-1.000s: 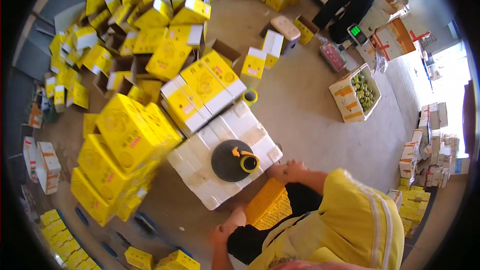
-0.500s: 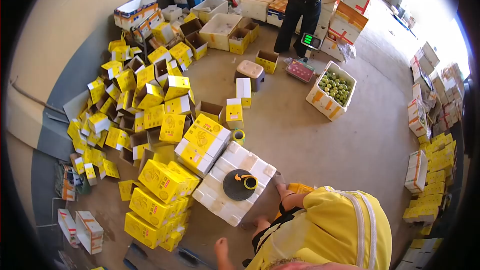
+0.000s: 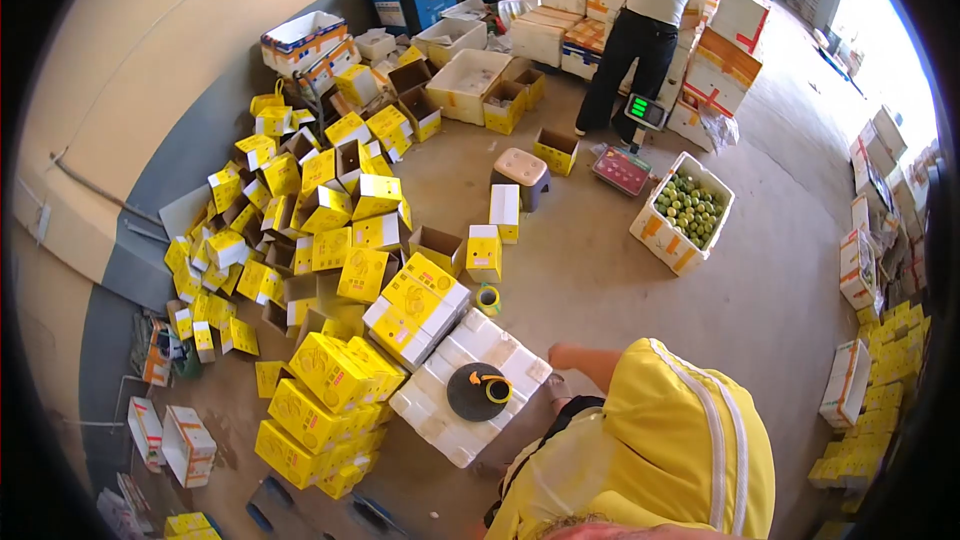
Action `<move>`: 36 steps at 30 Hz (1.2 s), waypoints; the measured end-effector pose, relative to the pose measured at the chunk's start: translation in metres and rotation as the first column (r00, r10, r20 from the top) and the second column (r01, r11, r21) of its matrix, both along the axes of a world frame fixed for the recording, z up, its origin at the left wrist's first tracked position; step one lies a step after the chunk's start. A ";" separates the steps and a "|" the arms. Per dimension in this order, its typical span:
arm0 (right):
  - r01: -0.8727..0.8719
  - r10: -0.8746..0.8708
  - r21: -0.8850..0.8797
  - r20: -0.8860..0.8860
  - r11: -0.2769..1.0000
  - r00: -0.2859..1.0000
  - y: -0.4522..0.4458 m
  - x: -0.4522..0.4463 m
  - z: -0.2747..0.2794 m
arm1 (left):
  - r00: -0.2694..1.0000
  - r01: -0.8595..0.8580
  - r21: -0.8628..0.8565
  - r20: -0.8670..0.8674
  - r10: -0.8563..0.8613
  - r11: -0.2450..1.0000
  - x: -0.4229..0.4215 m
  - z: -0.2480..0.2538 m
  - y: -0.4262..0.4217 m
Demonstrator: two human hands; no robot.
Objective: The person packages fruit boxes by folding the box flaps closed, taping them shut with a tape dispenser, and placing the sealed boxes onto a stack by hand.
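Observation:
My right hand (image 3: pixel 562 354) reaches out from the yellow sleeve, just beyond the right corner of a white foam box (image 3: pixel 430 408). Its fingers are too small and unclear to read, and I see nothing held in it. On the foam box lies a round black disc (image 3: pixel 466 405). A yellow-edged tape roll (image 3: pixel 498 391) rests on the disc, with an orange piece (image 3: pixel 476 376) beside it. My left hand is out of view. Against the foam box stands a large yellow and white carton (image 3: pixel 417 310). Stacked yellow cartons (image 3: pixel 325 370) are nearby.
Open yellow cartons (image 3: pixel 330 210) are heaped on the left. Ahead stand a stool (image 3: pixel 521 168), a scale (image 3: pixel 622 170) and a foam box (image 3: pixel 660 235) of green fruit (image 3: pixel 690 208). A person (image 3: pixel 650 30) stands by stacked foam boxes. More cartons (image 3: pixel 885 380) line the right.
My right arm has stretched forward toward the foam box's corner. My left hand, seen low in the frame before, has gone from view. The whole view has shifted slightly.

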State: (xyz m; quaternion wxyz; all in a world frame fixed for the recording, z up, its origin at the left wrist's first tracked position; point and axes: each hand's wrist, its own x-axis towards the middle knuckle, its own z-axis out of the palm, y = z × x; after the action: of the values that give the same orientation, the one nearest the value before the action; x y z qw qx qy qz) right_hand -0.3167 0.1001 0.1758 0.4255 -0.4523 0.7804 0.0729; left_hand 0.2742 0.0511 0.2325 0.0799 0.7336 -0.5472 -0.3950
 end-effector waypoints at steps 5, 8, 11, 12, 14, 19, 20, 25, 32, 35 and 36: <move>0.037 -0.022 0.142 -0.110 0.989 0.994 0.023 -0.033 0.055 | 0.994 -0.090 0.090 -0.049 0.095 0.992 0.035 -0.004 0.030; 0.099 -0.083 0.144 -0.115 0.985 0.990 0.020 -0.007 0.052 | 0.994 -0.091 0.137 -0.052 0.099 0.986 0.087 -0.002 0.023; 0.125 -0.123 0.034 -0.060 0.992 0.991 0.027 0.048 0.037 | 0.993 -0.048 0.198 -0.093 0.067 0.979 0.103 -0.005 0.001; 0.179 -0.178 0.021 -0.046 0.984 0.983 0.031 0.075 0.019 | 0.992 -0.031 0.225 -0.113 0.057 0.974 0.099 -0.007 0.000; 0.119 -0.103 -0.076 0.181 0.990 0.978 0.032 0.129 0.052 | 0.990 0.011 0.265 -0.138 0.026 0.964 0.099 -0.020 -0.011; -0.041 0.163 -0.276 0.437 0.960 0.884 0.035 0.170 0.050 | 0.984 0.132 0.287 -0.150 -0.092 0.949 0.071 -0.022 -0.085; 0.089 0.085 -0.307 0.508 0.948 0.857 0.038 0.164 0.061 | 0.981 0.157 0.291 -0.153 -0.117 0.944 0.058 -0.025 -0.098; 0.311 -0.268 -0.141 0.258 0.940 0.928 0.105 0.046 0.073 | 0.962 0.267 0.277 -0.137 -0.237 0.923 -0.065 -0.041 -0.131; 0.733 -0.735 -0.057 -0.027 0.678 0.678 0.308 -0.119 0.028 | 0.641 0.766 0.152 -0.260 -0.723 0.624 -0.347 -0.006 -0.099; 0.904 -0.939 -0.253 -0.062 0.344 0.340 0.392 -0.135 0.042 | 0.347 0.937 0.058 -0.097 -0.933 0.343 -0.437 0.019 -0.068; 0.905 -0.938 -0.248 -0.071 0.346 0.339 0.418 -0.141 0.033 | 0.345 0.939 0.076 -0.160 -0.925 0.336 -0.463 0.030 -0.058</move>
State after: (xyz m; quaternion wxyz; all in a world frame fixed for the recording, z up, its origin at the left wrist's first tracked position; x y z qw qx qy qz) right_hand -0.4575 0.5184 0.2088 0.2720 0.0457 0.9402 -0.2000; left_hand -0.1890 -0.0068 0.2622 -0.1930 0.2753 -0.8313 -0.4426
